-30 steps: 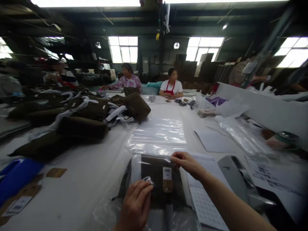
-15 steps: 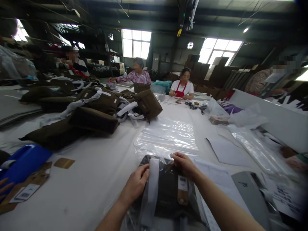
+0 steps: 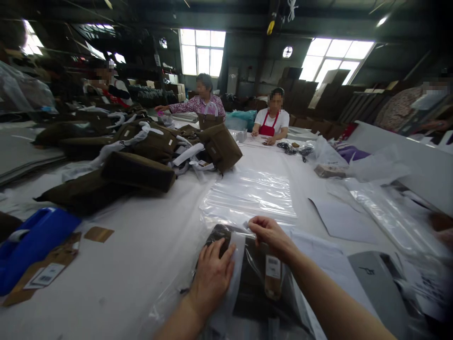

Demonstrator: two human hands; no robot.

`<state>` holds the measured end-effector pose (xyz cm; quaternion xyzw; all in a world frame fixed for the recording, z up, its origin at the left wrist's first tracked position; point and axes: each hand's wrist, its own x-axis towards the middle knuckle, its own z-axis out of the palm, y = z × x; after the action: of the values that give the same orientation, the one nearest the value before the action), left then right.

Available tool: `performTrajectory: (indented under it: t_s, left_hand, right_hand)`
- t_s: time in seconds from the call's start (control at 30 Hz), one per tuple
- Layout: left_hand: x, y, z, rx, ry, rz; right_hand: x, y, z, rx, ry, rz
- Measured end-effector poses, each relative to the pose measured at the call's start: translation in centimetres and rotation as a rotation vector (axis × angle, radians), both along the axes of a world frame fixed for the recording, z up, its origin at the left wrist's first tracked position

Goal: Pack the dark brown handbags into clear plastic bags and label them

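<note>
Dark bag (image 3: 253, 278) inside its clear sleeve (image 3: 226, 302) lies flat on the white table (image 3: 141, 255), right at the near edge, under both hands. Left hand (image 3: 212, 276) is spread flat, palm down, pressing its near-left part and the white strap. Right hand (image 3: 269, 236) sits at the far end, fingers pinching the sleeve's edge. The bag's long axis runs away from the person, mouth end pointing up the table; a hang tag (image 3: 273, 278) faces up. Just beyond lies a stack of clear bags (image 3: 251, 196), then brown bags (image 3: 141, 160) to the left.
</note>
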<state>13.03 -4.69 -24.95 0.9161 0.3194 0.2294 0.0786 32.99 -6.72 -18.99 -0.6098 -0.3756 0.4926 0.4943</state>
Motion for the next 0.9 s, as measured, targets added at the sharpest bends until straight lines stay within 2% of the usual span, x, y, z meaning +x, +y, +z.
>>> performTrajectory:
  t_s: [0.1, 0.17, 0.27, 0.4, 0.57, 0.73, 0.9]
  left_hand:
    - [0.2, -0.8, -0.8, 0.022, 0.07, 0.097]
    - [-0.1, -0.9, -1.2, 0.026, 0.101, 0.136]
    - [-0.5, -0.9, -1.6, 0.008, 0.123, 0.167]
    - [-0.7, -0.9, -1.6, -0.033, 0.111, 0.155]
    - [-1.0, -0.9, -1.2, -0.066, 0.068, 0.155]
    - [-1.2, -0.1, -1.1, -0.067, 0.083, 0.037]
    - [-1.3, 1.2, -0.8, -0.152, 0.094, -0.058]
  right_hand:
    - [-2.5, 2.6, 1.2, -0.184, -0.251, 0.23]
    - [-3.5, 4.1, 0.7, -0.301, -0.408, 0.293]
    - [-3.7, 5.4, -1.3, -0.38, -0.519, 0.292]
    - [-2.9, 5.8, -2.6, -0.399, -0.601, 0.308]
    - [-3.2, 6.4, -1.6, -0.433, -0.674, 0.36]
    - [-3.8, 7.2, -1.6, -0.44, -0.764, 0.4]
    - [-3.3, 6.7, -2.0, -0.357, -0.97, 0.275]
